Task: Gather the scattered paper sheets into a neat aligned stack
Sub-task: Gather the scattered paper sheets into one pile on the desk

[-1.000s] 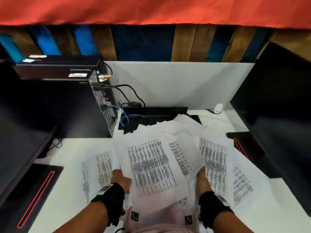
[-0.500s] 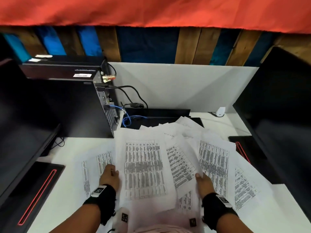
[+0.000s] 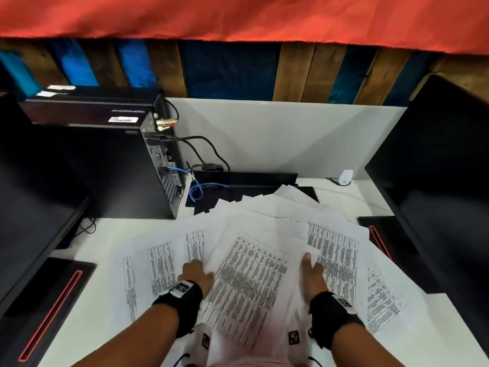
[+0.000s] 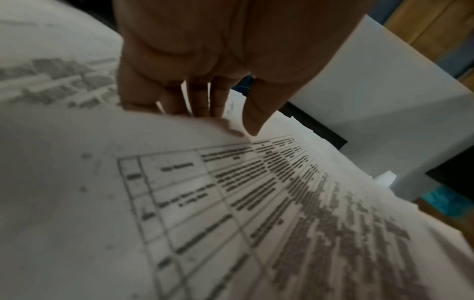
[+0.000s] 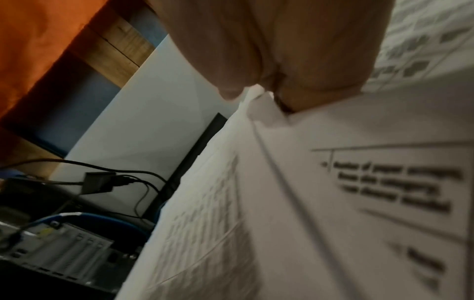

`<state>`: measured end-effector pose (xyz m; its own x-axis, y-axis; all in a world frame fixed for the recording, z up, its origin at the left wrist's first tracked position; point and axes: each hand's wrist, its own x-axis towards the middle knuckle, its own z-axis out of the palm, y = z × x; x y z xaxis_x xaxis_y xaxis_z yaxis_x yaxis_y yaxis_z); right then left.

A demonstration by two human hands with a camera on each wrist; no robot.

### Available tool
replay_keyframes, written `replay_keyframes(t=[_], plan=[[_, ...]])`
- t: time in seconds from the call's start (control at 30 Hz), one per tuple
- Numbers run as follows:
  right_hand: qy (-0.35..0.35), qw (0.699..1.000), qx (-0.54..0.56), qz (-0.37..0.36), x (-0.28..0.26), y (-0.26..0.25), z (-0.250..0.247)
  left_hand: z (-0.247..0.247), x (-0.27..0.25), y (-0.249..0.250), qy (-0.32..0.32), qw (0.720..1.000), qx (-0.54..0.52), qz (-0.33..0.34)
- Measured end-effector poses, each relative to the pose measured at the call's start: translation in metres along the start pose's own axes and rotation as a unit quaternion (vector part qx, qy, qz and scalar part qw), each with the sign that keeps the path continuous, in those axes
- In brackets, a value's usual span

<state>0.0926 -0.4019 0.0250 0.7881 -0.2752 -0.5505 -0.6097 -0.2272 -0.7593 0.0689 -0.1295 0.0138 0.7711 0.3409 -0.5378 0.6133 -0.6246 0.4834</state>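
Observation:
Several printed paper sheets (image 3: 333,250) lie fanned over the white desk (image 3: 87,313). A central bundle (image 3: 248,282) lies tilted on top, its far end leaning right. My left hand (image 3: 197,271) holds its left edge: the fingers (image 4: 197,101) run under the sheet (image 4: 231,203) and the thumb lies on top. My right hand (image 3: 312,276) is at the bundle's right edge, thumb stretched forward. In the right wrist view its fingers are hidden among the sheets (image 5: 333,142), with the thumb just above the paper's edge.
A black computer tower (image 3: 105,168) with cables (image 3: 197,186) stands at the back left. Dark monitors rise at the left (image 3: 31,194) and the right (image 3: 436,181), each on a black base with a red stripe (image 3: 50,308). A white divider panel (image 3: 277,133) closes the back.
The central bundle has turned from upright to leaning right. The hands have shifted along its sides, and the right thumb now points forward.

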Motion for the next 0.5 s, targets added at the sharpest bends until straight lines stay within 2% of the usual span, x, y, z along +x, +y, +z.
replay_keyframes(t=[0.07,0.17,0.27,0.33,0.37,0.4,0.47,0.5], plan=[[-0.038,0.996,0.078,0.000,-0.004,0.003,0.012,0.006,-0.006,0.009,-0.012,1.000,-0.004,-0.024],[-0.090,0.990,0.104,0.000,-0.006,0.008,0.018,0.007,-0.016,0.022,-0.042,0.998,-0.036,-0.031],[-0.145,0.988,0.061,0.002,-0.001,0.013,0.010,0.001,-0.023,0.024,-0.137,0.987,-0.075,0.028],[-0.144,0.989,-0.018,-0.018,-0.005,0.017,0.007,-0.005,-0.028,0.018,-0.174,0.982,-0.042,0.055],[-0.118,0.991,-0.052,-0.025,-0.006,0.019,0.006,-0.007,-0.028,0.013,-0.163,0.985,-0.025,0.057],[-0.080,0.994,-0.069,-0.030,-0.006,0.020,0.003,-0.008,-0.026,0.005,-0.122,0.991,-0.016,0.047],[-0.024,0.996,-0.075,-0.028,-0.007,0.020,-0.004,-0.019,-0.022,-0.017,0.013,1.000,0.004,-0.004],[-0.018,0.997,-0.075,-0.025,-0.007,0.019,-0.007,-0.029,-0.024,-0.029,0.067,0.997,0.021,-0.041]])
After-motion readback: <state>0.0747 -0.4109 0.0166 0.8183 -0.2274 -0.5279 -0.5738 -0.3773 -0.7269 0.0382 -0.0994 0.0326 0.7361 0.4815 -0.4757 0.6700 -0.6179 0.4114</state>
